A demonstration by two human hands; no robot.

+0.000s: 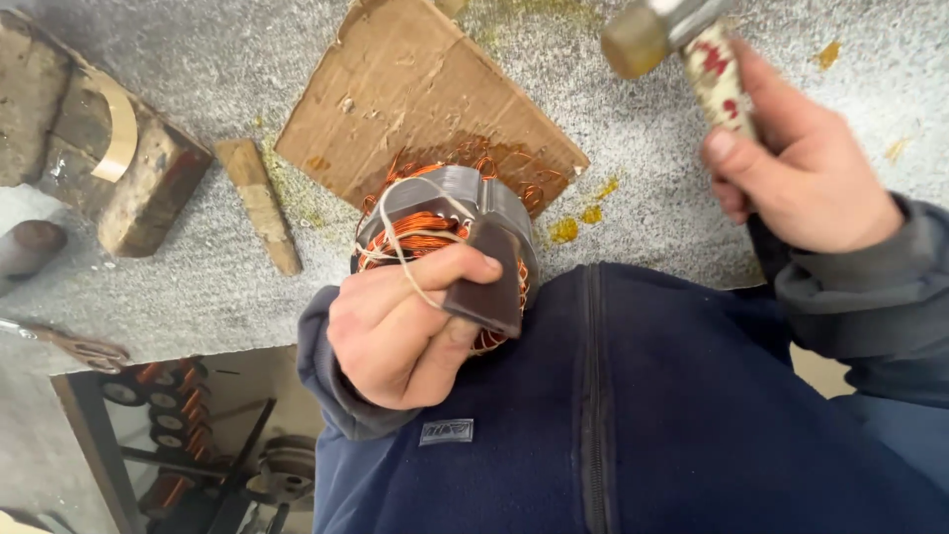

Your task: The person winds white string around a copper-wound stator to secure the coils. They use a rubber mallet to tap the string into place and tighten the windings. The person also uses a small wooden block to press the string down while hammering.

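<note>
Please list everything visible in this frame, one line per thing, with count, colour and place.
Motor coil: one, copper wire in a grey core, tied with pale string, centre of the bench.
Flat block: one, dark brown, pressed against the coil's near side.
Hammer: one, dull metal head, pale handle with red marks, raised at upper right.
Cardboard: one, brown, stained, under and behind the coil.
Wooden stick: one, pale, left of the coil.
Wooden blocks: a cluster, brown, far left.
Bench: one, grey speckled top.
Spare coils: several, copper, on a shelf below at lower left.
Jacket: one, navy, zipped.
Left hand: holds the flat block.
Right hand: grips the hammer handle.
</note>
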